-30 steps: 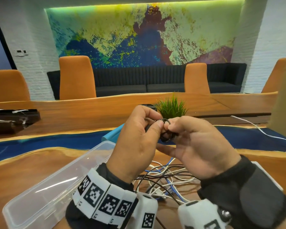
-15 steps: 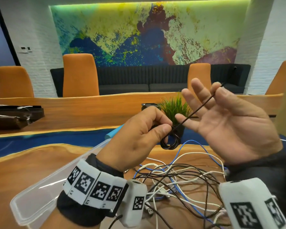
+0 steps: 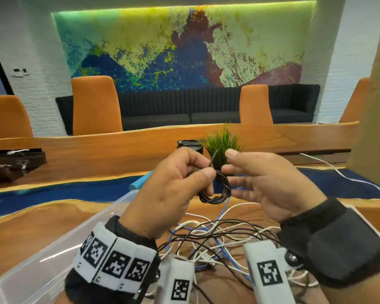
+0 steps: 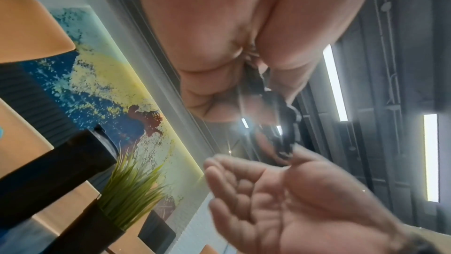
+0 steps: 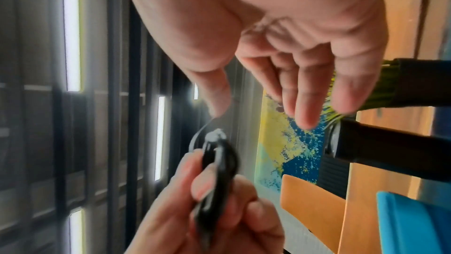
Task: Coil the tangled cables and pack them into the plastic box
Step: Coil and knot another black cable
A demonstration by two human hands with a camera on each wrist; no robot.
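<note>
Wooden table [image 3: 53, 218] with a blue inlaid band, orange chairs and a painted wall behind; contents listed left to right.

Item 1: plastic box [image 3: 42, 270], clear, lidless, lying on the table under and to the left of the left wrist. Nothing visible inside. Risk: it sits close to the forearm, so a careless sweep could shove it away.

Item 2: left hand [image 3: 171, 189], raised above the table, thumb and fingers pinching one side of the black coil [image 3: 216, 190]. Risk: the pinch covers only part of the loops; if it eases, the turns likely spring apart.

Item 3: black coil, small and tightly wound, hanging between the two hands, a short loose tail [image 3: 213, 157] rising toward the right thumb. Risk: an unsecured tail could unwind the coil once dropped in the box.

Item 4: right hand [image 3: 266, 183], fingers relaxed and spread just beside the coil. Whether the thumb touches the tail cannot be told.

Item 5: tangled cables [image 3: 217, 235], white, blue and black, heaped on the table below both hands. Risk: pulling one free may tighten the knots.

Item 6: potted grass plant [image 3: 221, 145], beyond the fingertips.
</note>
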